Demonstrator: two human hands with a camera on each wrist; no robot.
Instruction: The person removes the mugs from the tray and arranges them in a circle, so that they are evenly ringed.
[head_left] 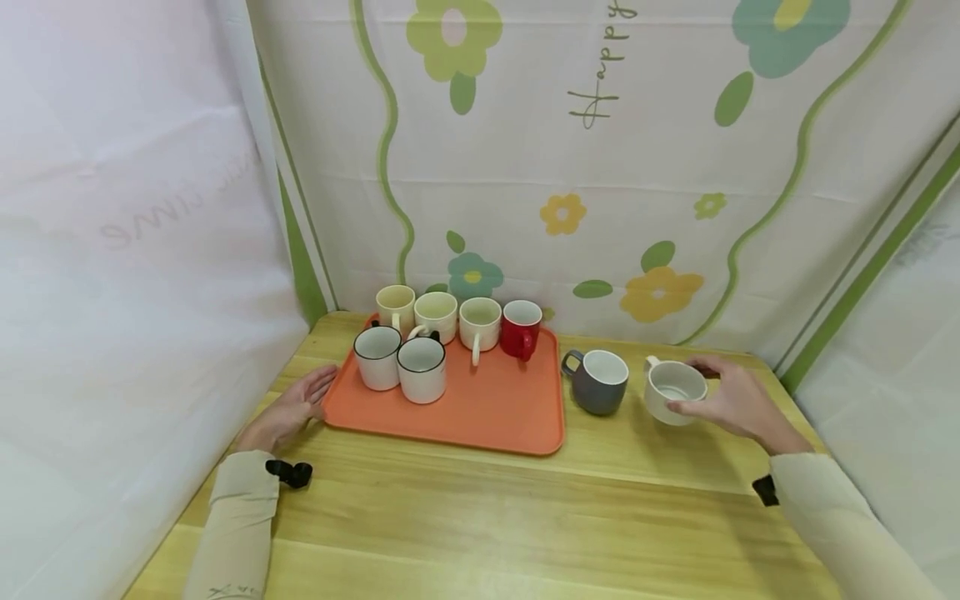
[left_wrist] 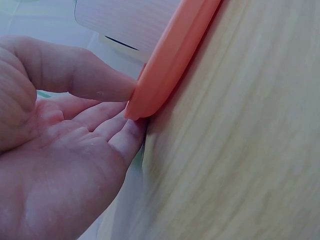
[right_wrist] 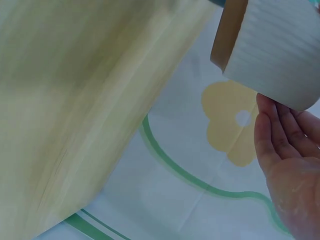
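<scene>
Gripping right hand (head_left: 738, 404): clamped across the cup (head_left: 672, 385), just right of the grey mug (head_left: 597, 390), cup's handle free.
Left hand (head_left: 287, 413): thumb and fingers pinching the left edge of the tray (head_left: 495, 408), seemingly to steady it.
Mugs (head_left: 422, 375): six on the tray, bunched back and left, perhaps saving room.

Orange tray (head_left: 502, 400), off-white cup (head_left: 662, 393), red mug (head_left: 517, 337), flower-patterned cloth (head_left: 510, 158)

My left hand (head_left: 288, 412) low, palm showing, thumb (left_wrist: 102, 82) and fingers pinching. My right hand (head_left: 738, 402) farther out, thumb opposite fingers, gripping. Left forearm (head_left: 236, 525), right forearm (head_left: 847, 525) both stretched forward, well apart.
</scene>
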